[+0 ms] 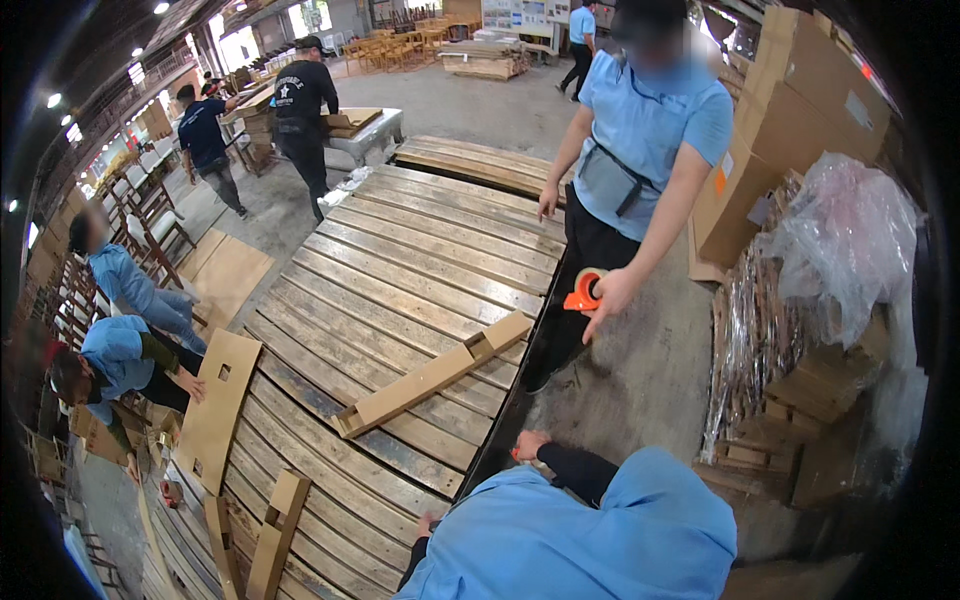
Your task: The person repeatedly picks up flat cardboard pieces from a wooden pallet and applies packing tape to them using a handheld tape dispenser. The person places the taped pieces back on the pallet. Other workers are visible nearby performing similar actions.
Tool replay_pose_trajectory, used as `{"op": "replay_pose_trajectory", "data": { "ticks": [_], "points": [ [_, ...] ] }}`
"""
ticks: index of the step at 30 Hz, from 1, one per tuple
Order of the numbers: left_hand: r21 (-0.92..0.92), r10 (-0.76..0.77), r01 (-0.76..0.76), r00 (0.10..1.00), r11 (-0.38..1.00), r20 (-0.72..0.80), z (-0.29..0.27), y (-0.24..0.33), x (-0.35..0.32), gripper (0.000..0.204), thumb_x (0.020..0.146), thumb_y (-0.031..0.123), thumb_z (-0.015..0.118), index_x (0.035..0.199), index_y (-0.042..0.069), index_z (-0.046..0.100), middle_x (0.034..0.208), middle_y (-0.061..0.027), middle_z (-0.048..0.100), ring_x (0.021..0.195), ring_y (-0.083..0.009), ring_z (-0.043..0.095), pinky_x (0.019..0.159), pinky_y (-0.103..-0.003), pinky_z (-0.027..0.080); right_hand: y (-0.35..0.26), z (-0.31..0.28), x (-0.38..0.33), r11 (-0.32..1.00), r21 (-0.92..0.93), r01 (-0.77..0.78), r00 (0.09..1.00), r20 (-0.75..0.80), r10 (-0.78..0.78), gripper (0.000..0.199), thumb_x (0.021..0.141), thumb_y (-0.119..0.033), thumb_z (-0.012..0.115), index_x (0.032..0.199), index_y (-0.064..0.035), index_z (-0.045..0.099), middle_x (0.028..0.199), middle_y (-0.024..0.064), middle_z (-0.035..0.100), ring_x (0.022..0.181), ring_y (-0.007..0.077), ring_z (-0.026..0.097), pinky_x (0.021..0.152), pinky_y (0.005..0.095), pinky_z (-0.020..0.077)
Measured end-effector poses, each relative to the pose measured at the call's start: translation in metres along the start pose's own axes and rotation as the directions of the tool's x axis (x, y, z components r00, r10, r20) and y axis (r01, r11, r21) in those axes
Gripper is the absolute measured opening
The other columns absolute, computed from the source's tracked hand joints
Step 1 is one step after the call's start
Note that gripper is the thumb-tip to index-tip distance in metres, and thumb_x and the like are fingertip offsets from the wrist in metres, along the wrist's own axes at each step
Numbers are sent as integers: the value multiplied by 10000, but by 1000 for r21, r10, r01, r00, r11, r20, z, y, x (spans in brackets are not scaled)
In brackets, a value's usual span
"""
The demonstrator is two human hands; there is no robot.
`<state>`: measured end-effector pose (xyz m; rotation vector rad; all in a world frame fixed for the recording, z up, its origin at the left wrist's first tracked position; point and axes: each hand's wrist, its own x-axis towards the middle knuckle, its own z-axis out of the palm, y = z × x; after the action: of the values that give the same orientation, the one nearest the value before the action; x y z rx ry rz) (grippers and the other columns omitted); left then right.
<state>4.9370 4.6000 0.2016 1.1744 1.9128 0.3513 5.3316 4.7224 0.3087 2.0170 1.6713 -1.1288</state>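
Note:
My right hand [531,446] is closed beside the right edge of the slatted wooden table [420,235], with a small bit of orange-red showing at its fingers. What it grips is too hidden to name. At the table's near edge is my left hand [427,524], mostly covered by my blue shirt and dark sleeve; its fingers cannot be made out well. A long folded cardboard piece [430,382] with cut-outs lies across the slats ahead of my hands. Farther left on the slats rest two narrow folded cardboard strips [277,535] [222,545].
A co-worker [650,150] stands at the table's right side with an orange tape dispenser [585,290] in one hand. On the left, another person [125,355] touches a flat cardboard sheet [222,410]. Plastic-wrapped stacks [755,350] and big cartons [790,130] stand right.

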Motion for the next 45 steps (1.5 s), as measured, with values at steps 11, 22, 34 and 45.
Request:
{"op": "replay_pose_trajectory", "data": {
  "ticks": [11,22,34,45],
  "points": [
    [-246,-249,221,964,944,-89,-40,-36,-4,781,821,215,752,1458,-90,418,968,-189,633,810,-259,597,688,-375,480,3,-38,-12,994,-87,68,997,54,-63,442,839,-344,732,1097,14,737,1143,234,718,1102,383,686,916,481,560],
    [80,-248,242,965,967,82,-10,31,-19,691,748,325,774,1257,-110,603,1171,-338,660,1140,-443,644,962,-453,520,40,-35,20,997,-69,20,1000,11,-19,357,715,-312,747,1033,-157,800,1088,148,750,1075,349,702,924,467,555],
    [-179,-39,13,989,984,-146,6,56,26,800,836,265,791,1451,-105,438,861,-194,726,706,-264,675,642,-386,544,21,-82,20,988,-101,120,993,16,-119,408,820,-367,712,1061,-40,755,1089,200,736,1070,373,695,913,485,543],
    [-137,-336,336,942,932,28,11,44,30,806,800,358,786,1415,-82,505,1366,-297,586,1281,-407,566,1083,-423,448,46,-97,35,993,-91,81,996,38,-77,421,820,-380,721,1083,-51,746,1117,192,730,1095,361,686,913,483,544]
  ]
}}
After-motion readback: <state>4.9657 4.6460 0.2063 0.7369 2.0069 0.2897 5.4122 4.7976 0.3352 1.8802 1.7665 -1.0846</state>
